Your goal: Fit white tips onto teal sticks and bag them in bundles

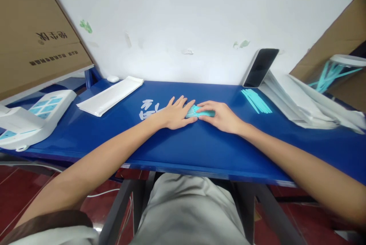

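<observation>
A bundle of thin turquoise sticks (192,112) lies on the blue table in front of me. Its left part looks paler, perhaps inside clear film, though I cannot tell for sure. My right hand (224,117) grips the right end between thumb and fingers. Spread flat, my left hand (177,114) rests with its thumb and fingertips at the left end of the bundle. Small pale white pieces (147,104) lie just left of my left hand, partly hidden by it. More loose turquoise sticks (256,101) lie in a pile to the right of my right hand.
On the left are a white device with blue panels (61,98), a flat white packet (111,94) and a small white case (113,79). A phone (261,68) leans at the back right, beside white plastic bags (303,104) and a clear tub of turquoise sticks (331,71).
</observation>
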Action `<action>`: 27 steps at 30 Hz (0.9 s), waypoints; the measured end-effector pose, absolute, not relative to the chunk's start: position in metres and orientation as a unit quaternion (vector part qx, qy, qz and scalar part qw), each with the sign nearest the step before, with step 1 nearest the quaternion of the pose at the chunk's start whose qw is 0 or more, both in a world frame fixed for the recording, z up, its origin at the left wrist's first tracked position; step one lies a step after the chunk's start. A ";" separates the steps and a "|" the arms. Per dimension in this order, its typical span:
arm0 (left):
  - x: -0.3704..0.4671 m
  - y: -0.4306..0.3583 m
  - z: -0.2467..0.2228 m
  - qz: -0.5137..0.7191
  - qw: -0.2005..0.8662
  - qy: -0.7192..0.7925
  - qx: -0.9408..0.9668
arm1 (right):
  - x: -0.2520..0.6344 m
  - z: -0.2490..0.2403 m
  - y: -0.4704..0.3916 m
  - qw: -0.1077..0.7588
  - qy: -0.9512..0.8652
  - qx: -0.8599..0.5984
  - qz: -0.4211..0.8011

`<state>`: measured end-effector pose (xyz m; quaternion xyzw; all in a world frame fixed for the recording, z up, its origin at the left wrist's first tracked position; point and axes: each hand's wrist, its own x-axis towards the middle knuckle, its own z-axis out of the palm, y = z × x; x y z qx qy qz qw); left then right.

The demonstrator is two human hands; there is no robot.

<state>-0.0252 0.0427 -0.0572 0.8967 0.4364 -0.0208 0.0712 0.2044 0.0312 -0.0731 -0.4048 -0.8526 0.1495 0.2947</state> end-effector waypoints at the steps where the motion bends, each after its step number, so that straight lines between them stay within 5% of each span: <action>1: -0.024 0.043 -0.057 -0.023 0.067 0.436 0.897 | 0.204 -0.073 0.031 0.296 -0.852 -0.406 0.149; 16: -0.039 0.055 -0.049 0.035 0.018 0.349 0.936 | 0.205 -0.072 0.031 0.298 -0.858 -0.386 0.162; 27: -0.041 0.060 -0.052 0.066 0.029 0.337 0.939 | 0.206 -0.062 0.030 0.223 -0.880 -0.393 0.147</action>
